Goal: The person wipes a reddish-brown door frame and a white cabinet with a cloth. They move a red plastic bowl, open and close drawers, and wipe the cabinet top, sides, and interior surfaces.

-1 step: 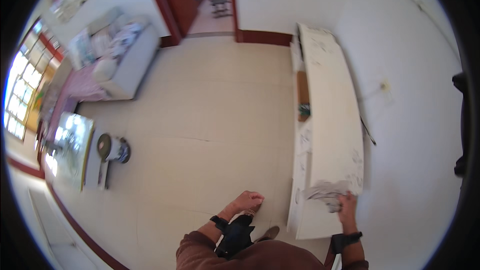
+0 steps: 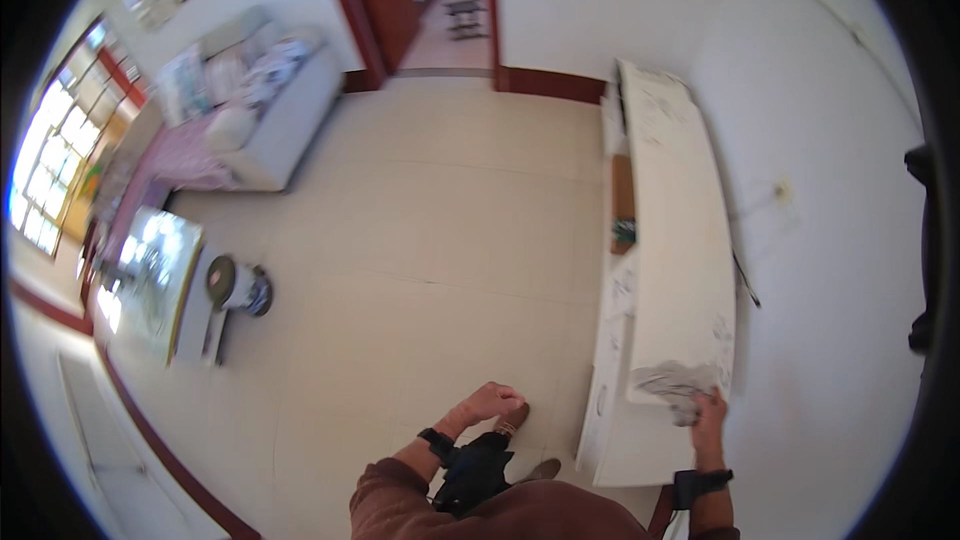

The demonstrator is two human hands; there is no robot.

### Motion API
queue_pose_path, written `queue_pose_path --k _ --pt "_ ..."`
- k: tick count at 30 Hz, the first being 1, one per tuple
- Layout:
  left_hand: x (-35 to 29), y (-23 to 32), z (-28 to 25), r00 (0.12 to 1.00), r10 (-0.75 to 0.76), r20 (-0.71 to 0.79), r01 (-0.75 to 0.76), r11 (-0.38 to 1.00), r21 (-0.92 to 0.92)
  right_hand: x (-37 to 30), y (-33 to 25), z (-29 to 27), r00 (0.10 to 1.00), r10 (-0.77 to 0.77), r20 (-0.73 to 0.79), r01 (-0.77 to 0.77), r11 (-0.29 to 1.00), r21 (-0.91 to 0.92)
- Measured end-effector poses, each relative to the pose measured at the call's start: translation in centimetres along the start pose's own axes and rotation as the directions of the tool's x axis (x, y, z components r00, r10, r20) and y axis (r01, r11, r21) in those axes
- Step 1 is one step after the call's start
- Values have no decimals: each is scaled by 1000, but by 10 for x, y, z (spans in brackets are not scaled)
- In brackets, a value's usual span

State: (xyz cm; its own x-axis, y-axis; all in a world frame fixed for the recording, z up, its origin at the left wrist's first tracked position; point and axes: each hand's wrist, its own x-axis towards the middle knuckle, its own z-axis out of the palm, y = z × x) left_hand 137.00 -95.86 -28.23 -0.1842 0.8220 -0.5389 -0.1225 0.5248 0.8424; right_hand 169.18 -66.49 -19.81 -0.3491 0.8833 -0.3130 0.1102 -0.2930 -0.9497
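Note:
My right hand (image 2: 709, 418) is closed on a crumpled grey cloth (image 2: 672, 381). The cloth rests on the near end of a long, low white cabinet (image 2: 683, 240), whose top carries dark floral patterns. Over the floor, left of the cabinet, my left hand (image 2: 495, 401) hangs with its fingers curled in and nothing visible in them. Both wrists wear black bands.
The cabinet stands along the right wall, with an open compartment holding a brown box (image 2: 623, 190). At the left are a pale sofa (image 2: 285, 130), a glass-topped table (image 2: 160, 270) and a dark-lidded white bin (image 2: 238, 286). A doorway (image 2: 445, 40) opens at the far side.
The room has shifted slightly rightward in view. My right hand and the cloth appear a little further right, still at the cabinet's near end. My left hand keeps its curled pose.

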Motion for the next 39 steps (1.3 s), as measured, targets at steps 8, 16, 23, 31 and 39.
queue_pose_path --k 8,16,23,31,39 --pt "-183 -48 -59 924 -222 -313 274 952 135 24 -3 -64 957 -189 218 282 452 -846" --pt "-319 -120 65 871 -173 -460 156 985 -74 -99 34 55 552 343 760 512 581 -633" --pt "-336 -158 159 899 -39 -437 -34 987 -157 -138 6 149 332 482 811 610 546 -574" --pt "-407 -183 93 866 128 -484 -186 980 -74 -152 -12 243 207 655 726 722 399 -565" --pt "-511 -183 45 689 -15 -724 -363 858 -364 -257 -128 495 23 166 986 767 629 -124"
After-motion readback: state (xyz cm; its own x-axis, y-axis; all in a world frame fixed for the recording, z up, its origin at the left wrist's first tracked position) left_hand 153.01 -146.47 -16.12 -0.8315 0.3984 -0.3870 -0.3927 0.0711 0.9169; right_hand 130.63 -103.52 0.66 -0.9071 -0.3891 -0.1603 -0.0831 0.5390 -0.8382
